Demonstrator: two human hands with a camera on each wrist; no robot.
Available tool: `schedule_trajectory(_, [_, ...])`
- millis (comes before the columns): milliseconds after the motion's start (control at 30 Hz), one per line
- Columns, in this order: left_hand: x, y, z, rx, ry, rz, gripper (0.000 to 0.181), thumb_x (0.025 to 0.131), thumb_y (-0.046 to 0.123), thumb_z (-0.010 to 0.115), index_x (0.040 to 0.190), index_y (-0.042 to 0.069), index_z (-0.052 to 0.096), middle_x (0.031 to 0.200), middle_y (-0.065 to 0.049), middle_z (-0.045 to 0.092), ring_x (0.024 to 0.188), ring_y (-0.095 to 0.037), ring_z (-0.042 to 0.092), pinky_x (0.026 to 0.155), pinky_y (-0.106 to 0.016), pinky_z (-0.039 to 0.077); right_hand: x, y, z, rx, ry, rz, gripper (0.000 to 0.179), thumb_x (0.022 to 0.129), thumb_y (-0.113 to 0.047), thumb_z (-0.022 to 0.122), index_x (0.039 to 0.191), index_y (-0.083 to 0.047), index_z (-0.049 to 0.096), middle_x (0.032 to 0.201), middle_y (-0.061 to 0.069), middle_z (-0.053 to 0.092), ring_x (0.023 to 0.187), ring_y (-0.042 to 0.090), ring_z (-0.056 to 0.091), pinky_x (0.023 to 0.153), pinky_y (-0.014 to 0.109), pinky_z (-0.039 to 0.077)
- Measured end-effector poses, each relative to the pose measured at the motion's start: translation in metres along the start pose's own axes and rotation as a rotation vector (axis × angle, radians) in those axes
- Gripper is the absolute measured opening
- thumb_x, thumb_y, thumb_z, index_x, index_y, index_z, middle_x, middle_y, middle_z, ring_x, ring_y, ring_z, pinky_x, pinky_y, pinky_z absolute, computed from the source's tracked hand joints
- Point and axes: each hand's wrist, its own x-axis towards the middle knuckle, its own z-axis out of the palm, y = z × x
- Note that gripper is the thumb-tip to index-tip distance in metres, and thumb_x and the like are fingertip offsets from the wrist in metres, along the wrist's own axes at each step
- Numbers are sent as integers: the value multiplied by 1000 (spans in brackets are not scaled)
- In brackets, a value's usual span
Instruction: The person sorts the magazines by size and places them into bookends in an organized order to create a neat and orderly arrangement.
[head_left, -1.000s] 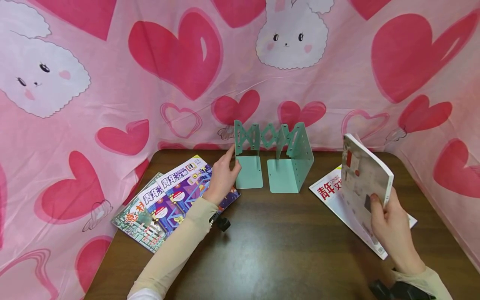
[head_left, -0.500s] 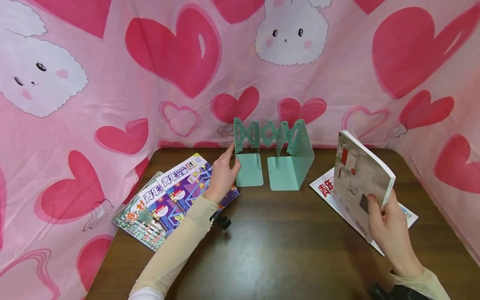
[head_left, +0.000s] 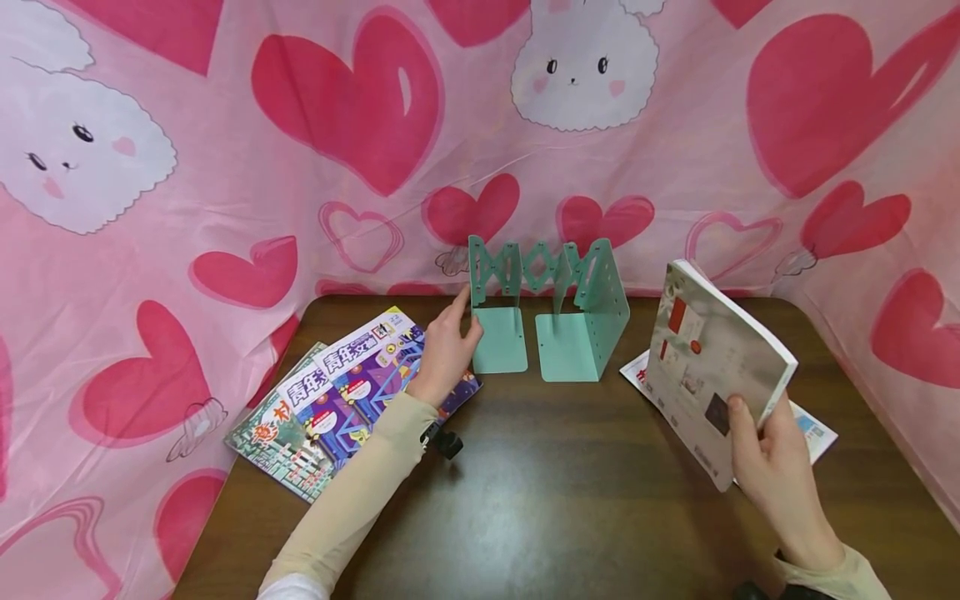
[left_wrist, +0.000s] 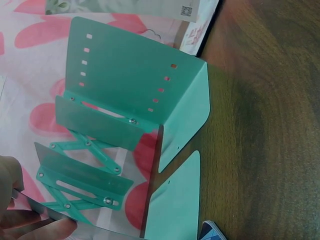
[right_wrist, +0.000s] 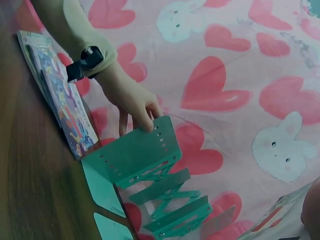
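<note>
My left hand (head_left: 447,346) grips the edge of the left end plate of a mint-green expandable bookend (head_left: 567,346). In the right wrist view, the left hand (right_wrist: 129,97) has a finger over the plate's inner face and others behind it. The bookend (left_wrist: 125,75) stands upright, its crossed bars stretched between upright dividers. My right hand (head_left: 780,475) holds a magazine (head_left: 705,350) raised and tilted, thumb on its pale grey cover. Another magazine (head_left: 817,432), white with red lettering, lies mostly hidden beneath it on the table.
Several overlapping magazines (head_left: 330,392) with purple and green covers lie on the left of the dark wooden table (head_left: 540,483), partly under the left forearm. A pink heart-and-rabbit cloth (head_left: 480,108) hangs behind and along the sides.
My right hand has shifted the raised magazine slightly left and turned it so more of its grey cover shows. The left hand stays at the bookend, which has not moved.
</note>
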Motion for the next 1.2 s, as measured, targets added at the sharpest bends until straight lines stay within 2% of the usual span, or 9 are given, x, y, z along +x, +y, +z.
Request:
schedule_trajectory(67, [0, 0, 0, -1, -1, 0, 57, 101, 14, 61, 155, 4, 48, 138, -20, 66, 122, -36, 66, 103, -50, 53, -1, -2, 0, -8, -2, 4, 36, 105, -2, 51, 140, 5, 52, 127, 13, 67, 103, -20, 51, 80, 3, 43])
schedule_trajectory(133, [-1, -1, 0, -4, 0, -1, 56, 101, 14, 60, 155, 4, 48, 138, -20, 66, 122, -36, 66, 103, -50, 53, -2, -3, 0, -10, -5, 3, 36, 104, -1, 52, 139, 6, 52, 128, 30, 63, 101, -23, 50, 79, 2, 42])
schedule_trajectory(233, [-1, -1, 0, -7, -3, -2, 56, 102, 15, 60, 155, 4, 47, 138, -20, 66, 121, -36, 66, 103, -50, 53, -4, -5, 0, -12, -6, -2, 35, 103, 0, 53, 138, 7, 53, 127, 33, 63, 100, -24, 50, 78, 2, 43])
schedule_trajectory(267, [-1, -1, 0, -6, -3, -2, 56, 102, 15, 60, 155, 4, 48, 137, -20, 66, 121, -36, 67, 103, -50, 53, -5, -7, 0, -5, -5, -8, 35, 103, 1, 53, 137, 8, 53, 127, 32, 64, 100, -25, 50, 78, 2, 43])
schedule_trajectory(367, [-1, -1, 0, 0, -7, -2, 56, 102, 15, 60, 156, 5, 47, 137, -20, 66, 121, -36, 67, 103, -50, 53, -8, -11, 0, 0, -4, -18, 34, 103, 1, 53, 136, 7, 54, 124, 2, 70, 100, -22, 53, 78, 3, 45])
schedule_trajectory(433, [-2, -1, 0, 7, -8, -2, 57, 102, 15, 60, 156, 6, 47, 136, -20, 66, 121, -36, 67, 103, -50, 53, -9, -14, 0, 8, -5, -24, 33, 104, 0, 53, 136, 7, 55, 121, -20, 64, 101, -20, 55, 78, 4, 46])
schedule_trajectory(500, [-2, 0, 0, 9, -8, -3, 57, 102, 14, 60, 156, 6, 47, 136, -20, 66, 120, -36, 67, 102, -50, 53, -10, -16, 0, 21, -11, -30, 33, 104, 0, 53, 136, 7, 54, 119, -35, 55, 101, -19, 56, 78, 5, 47])
schedule_trajectory(867, [-2, 0, 0, -1, -10, -10, 57, 102, 15, 60, 156, 6, 47, 136, -20, 67, 119, -36, 67, 101, -50, 54, -14, -24, 2, 53, -28, -37, 35, 105, 1, 52, 140, 6, 54, 124, -35, 55, 104, -17, 57, 79, 6, 48])
schedule_trajectory(1200, [-2, 2, 0, -4, 1, -3, 58, 101, 14, 60, 156, 6, 47, 137, -21, 66, 120, -37, 66, 100, -52, 54, -17, -29, 8, 104, -34, -39, 33, 103, 5, 53, 135, 8, 56, 118, -34, 59, 101, -15, 61, 77, 7, 51])
